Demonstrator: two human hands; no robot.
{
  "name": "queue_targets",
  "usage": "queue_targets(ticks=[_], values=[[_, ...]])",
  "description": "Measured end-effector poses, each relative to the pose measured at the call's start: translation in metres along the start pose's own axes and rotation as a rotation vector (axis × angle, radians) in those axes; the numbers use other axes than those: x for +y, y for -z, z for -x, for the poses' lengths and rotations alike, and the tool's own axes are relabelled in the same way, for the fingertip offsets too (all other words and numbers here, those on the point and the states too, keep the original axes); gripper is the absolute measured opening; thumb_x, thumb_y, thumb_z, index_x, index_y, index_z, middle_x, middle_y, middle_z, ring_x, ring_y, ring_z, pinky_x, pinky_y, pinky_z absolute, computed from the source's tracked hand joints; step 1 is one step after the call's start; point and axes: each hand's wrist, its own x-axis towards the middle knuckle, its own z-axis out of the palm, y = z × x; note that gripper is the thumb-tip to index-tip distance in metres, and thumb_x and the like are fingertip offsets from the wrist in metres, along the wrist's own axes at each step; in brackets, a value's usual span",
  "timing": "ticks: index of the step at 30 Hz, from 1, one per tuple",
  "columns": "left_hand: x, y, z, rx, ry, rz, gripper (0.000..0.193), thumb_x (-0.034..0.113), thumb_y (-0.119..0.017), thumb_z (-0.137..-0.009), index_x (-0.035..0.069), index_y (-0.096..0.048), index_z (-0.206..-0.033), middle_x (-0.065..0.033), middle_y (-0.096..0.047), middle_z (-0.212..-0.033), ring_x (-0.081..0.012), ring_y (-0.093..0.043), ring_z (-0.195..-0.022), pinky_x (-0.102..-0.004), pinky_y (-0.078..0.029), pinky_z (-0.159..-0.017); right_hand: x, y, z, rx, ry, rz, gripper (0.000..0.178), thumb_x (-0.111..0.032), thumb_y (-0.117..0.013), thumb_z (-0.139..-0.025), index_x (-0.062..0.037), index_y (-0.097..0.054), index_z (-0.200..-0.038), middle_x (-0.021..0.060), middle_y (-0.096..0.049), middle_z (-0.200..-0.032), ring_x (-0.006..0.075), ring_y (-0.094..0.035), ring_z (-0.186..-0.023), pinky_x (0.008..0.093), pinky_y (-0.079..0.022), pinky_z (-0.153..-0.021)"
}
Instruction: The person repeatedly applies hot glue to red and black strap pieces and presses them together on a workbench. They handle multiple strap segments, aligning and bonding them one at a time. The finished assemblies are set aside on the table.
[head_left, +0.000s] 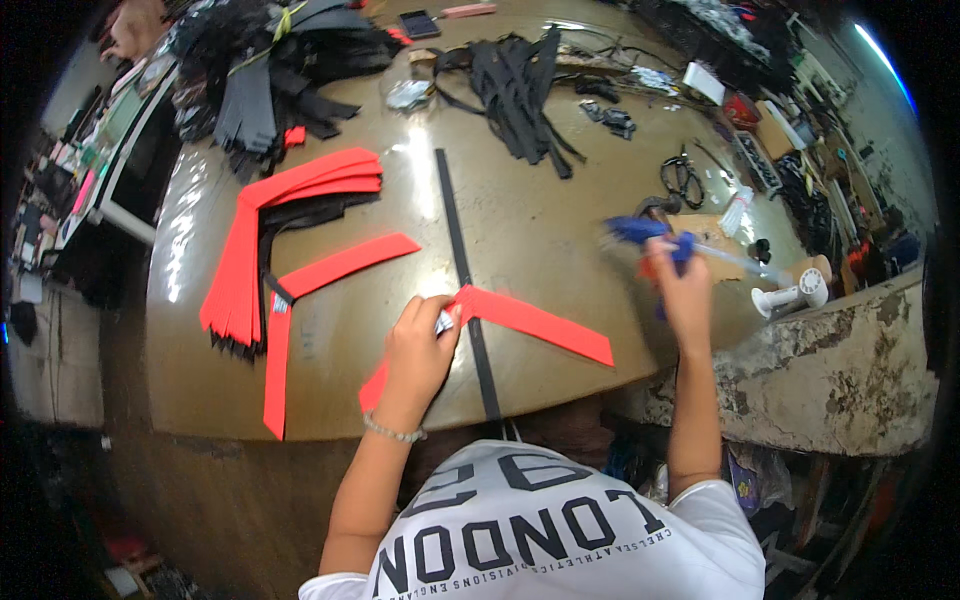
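Centrally, a red angled strip (540,325) lies on the table (560,250), its bend crossing over a narrow black strap (453,215). One arm of the strip slants right and slightly toward the person; the other runs down to the left, partly hidden beneath the left hand (415,345). The strap's long axis runs away from the person, almost square to the table's near edge. The left hand is by far the nearer one: its thumb and fingers are closed on the strip just left of the bend, beside a small white label (443,322), so the bend sits immediately to the right of that grip. The right hand (683,290) is raised well apart to the right, fingers wrapped around a blurred blue tool (632,232), apparently a glue gun with a clear stick trailing behind it. Seen from this hand, the bend lies to the left and a little nearer the person.

Left of the work, a second red strip (345,264) forms a similar angle beside a fanned red stack (235,270). Farther out are loose black straps (510,90), a large dark bundle (245,100), black-handled scissors (682,182) and, near the right edge, a white spool (790,298).
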Motion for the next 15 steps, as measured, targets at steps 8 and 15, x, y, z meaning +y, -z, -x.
queue_targets(ticks=[8,15], values=[[0.007,0.006,-0.002,-0.086,0.04,-0.036,0.014,0.014,-0.068,-0.089,0.003,-0.066,-0.097,-0.0165,-0.062,-0.082,-0.0339,-0.062,-0.073,-0.0398,-0.049,-0.065,0.013,0.099,0.023,0.112,-0.336,0.956,0.059,-0.052,-0.055,-0.095,0.0054,-0.068,-0.088,0.0252,-0.067,-0.078,0.0436,-0.065,-0.072,0.0494,-0.049,-0.068],[0.007,0.007,-0.003,-0.104,0.064,-0.037,0.013,0.015,-0.068,-0.088,0.005,-0.067,-0.097,-0.0167,-0.064,-0.085,-0.0352,-0.064,-0.075,-0.0409,-0.05,-0.066,-0.012,-0.005,-0.119,-0.053,0.237,0.344,0.036,-0.03,-0.061,-0.095,0.0007,-0.064,-0.114,0.0204,-0.067,-0.106,0.0306,-0.066,-0.099,0.0379,-0.05,-0.086]])
